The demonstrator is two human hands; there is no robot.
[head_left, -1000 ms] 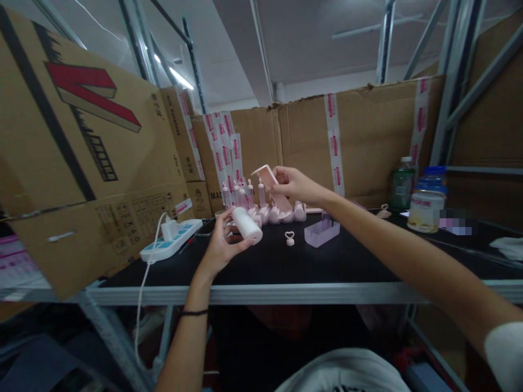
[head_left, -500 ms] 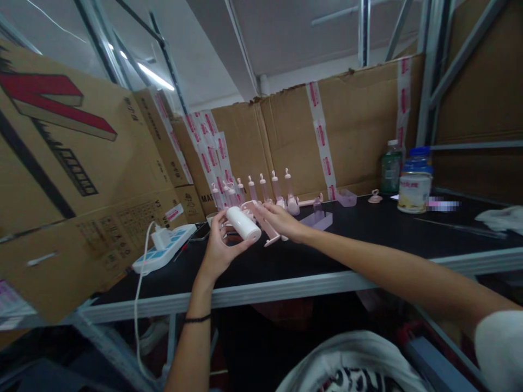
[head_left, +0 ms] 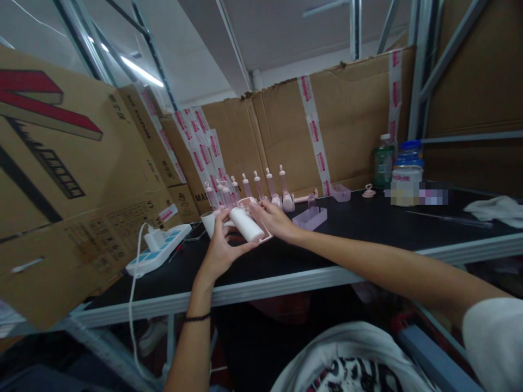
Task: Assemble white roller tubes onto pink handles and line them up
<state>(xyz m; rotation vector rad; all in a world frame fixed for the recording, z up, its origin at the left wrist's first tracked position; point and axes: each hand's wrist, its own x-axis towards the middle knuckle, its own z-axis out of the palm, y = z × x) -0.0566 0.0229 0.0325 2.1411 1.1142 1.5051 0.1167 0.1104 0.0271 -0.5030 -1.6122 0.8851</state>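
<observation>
My left hand [head_left: 220, 247] is wrapped around a white cylindrical roller [head_left: 246, 224], held above the black table top [head_left: 368, 223]. My right hand [head_left: 273, 218] holds a pink plastic frame piece [head_left: 261, 206] pressed against the roller from behind and below. Both hands meet over the table's left middle. Just behind them stands a row of several pink handled pieces [head_left: 261, 188] along the cardboard wall.
A white and blue power strip [head_left: 157, 250] with a plugged charger lies at the left. A clear lilac tray [head_left: 310, 218] sits behind my right hand. A green bottle [head_left: 383, 161] and a blue-lidded jar [head_left: 406, 177] stand at the right, a white cloth [head_left: 496, 209] farther right. Cardboard boxes wall the table.
My right hand brought the pink frame piece down from above the row and against the white roller in my left hand. The view shifted left and up a little.
</observation>
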